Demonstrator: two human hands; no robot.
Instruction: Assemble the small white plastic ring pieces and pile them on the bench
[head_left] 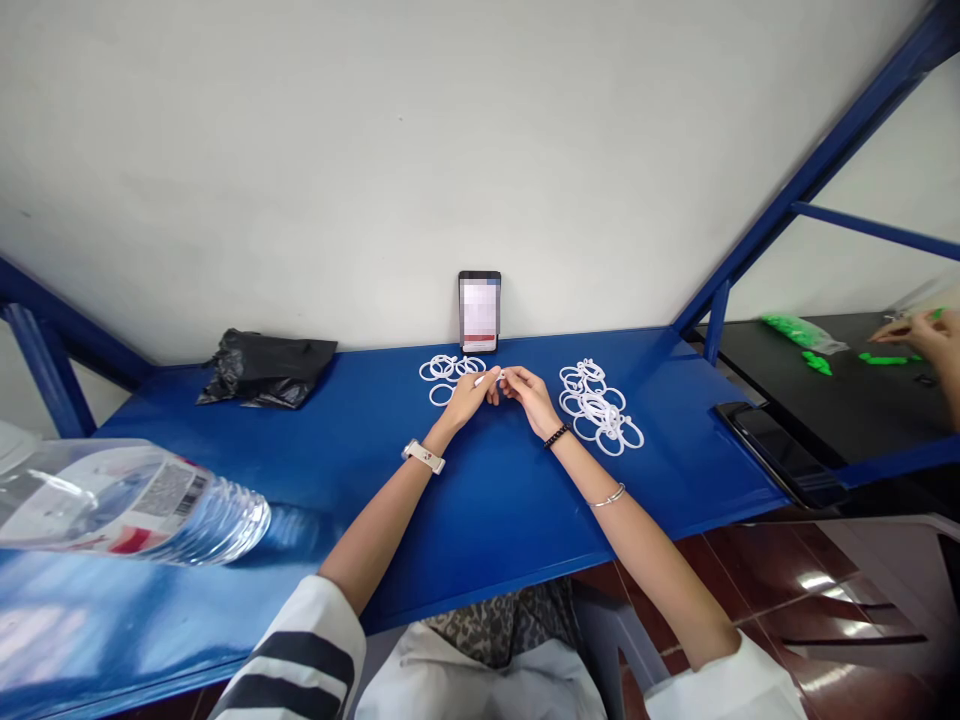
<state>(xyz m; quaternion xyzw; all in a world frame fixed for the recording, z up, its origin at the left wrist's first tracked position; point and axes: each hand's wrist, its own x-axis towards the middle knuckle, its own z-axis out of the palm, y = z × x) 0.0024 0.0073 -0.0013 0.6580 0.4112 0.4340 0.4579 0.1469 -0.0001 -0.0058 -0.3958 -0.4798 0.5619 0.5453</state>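
Both my hands meet at the middle of the blue table (315,450). My left hand (471,394) and my right hand (525,390) pinch a small white ring piece (496,376) between their fingertips. A small group of white rings (450,372) lies just beyond my left hand. A larger pile of white rings (600,408) lies to the right of my right hand. A watch sits on my left wrist, a bead bracelet and a bangle on my right arm.
A phone (479,311) leans upright against the wall behind the rings. A black plastic bag (264,368) lies at the back left. A water bottle (127,503) lies near left. Another person's hand (926,340) handles green parts (796,330) on a black table at right.
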